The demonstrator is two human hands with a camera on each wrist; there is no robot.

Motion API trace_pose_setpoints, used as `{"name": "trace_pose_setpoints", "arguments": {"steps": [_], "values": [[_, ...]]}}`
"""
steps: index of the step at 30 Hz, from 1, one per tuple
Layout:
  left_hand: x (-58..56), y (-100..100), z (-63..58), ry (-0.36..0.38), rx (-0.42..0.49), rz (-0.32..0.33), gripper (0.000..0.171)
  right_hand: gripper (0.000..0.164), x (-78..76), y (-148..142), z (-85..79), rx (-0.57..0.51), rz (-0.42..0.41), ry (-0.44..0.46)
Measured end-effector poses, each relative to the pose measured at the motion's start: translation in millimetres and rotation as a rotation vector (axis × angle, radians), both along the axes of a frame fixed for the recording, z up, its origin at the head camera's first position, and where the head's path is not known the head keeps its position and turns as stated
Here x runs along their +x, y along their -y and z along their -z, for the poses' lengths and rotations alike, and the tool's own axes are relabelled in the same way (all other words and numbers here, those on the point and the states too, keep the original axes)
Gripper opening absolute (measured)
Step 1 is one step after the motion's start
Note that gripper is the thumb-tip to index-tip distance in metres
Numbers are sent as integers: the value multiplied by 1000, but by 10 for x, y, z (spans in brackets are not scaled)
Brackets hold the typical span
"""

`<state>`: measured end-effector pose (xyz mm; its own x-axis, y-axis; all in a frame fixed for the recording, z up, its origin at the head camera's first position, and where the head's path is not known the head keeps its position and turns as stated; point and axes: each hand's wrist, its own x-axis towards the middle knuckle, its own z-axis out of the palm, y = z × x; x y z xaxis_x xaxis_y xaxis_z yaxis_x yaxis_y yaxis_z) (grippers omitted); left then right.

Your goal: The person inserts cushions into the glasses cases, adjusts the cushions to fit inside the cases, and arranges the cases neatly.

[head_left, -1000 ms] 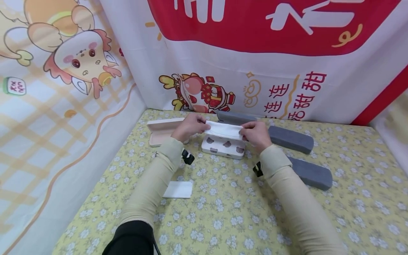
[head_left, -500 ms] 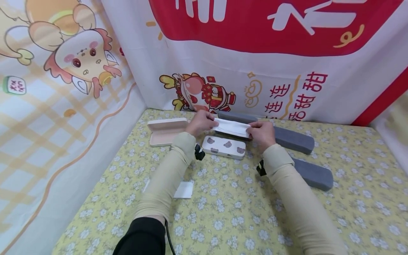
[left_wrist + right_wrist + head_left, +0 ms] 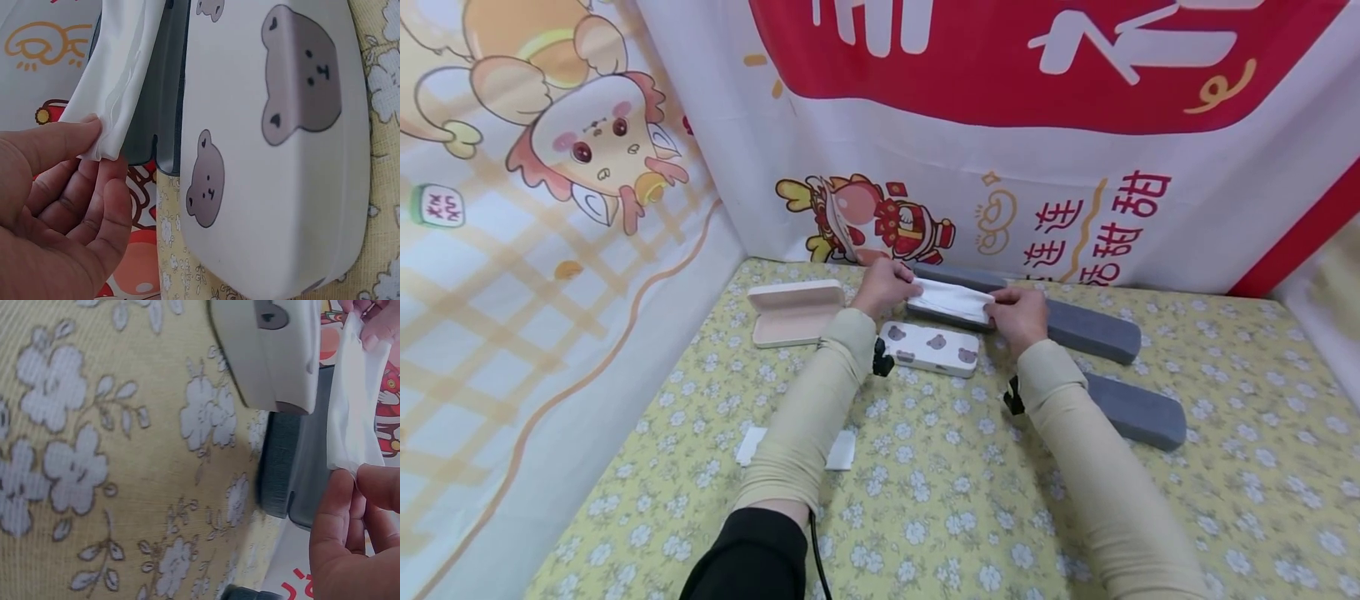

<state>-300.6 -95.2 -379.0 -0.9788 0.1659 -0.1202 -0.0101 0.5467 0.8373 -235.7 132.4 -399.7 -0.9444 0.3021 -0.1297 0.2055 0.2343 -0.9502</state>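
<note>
A folded white cloth is stretched between both hands over an open dark grey glasses case near the back wall. My left hand pinches the cloth's left end; in the left wrist view, the thumb presses the white cloth against the fingers. At the other end, my right hand pinches it between thumb and fingers, as the right wrist view shows on the cloth. The cloth hides much of the case's inside. Just in front lies a closed white glasses case printed with brown bear heads.
An open pale pink case stands to the left. Two closed grey cases, a farther one and a nearer one, lie to the right. White cloth lies partly under the left forearm. A printed curtain borders the table's back.
Both hands have carried the cloth right and back, from over the bear-print case to over the open grey case. The bear-print case has come into fuller view.
</note>
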Motion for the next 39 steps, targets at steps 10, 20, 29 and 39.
{"name": "trace_pose_setpoints", "arguments": {"steps": [10, 20, 29, 39], "values": [[-74, -50, 74, -28, -17, 13, 13, 20, -69, -33, 84, 20, 31, -5], [-75, -55, 91, -75, -40, -4, 11, 17, -80, -41, 168, 184, 53, -36], [-126, -53, 203, -62, -72, -22, 12, 15, -54, -24, 170, 204, 49, -35], [-220, -92, 287, -5, -99, -78, 23, 19, -97, -53, 160, 257, 43, 15]]}}
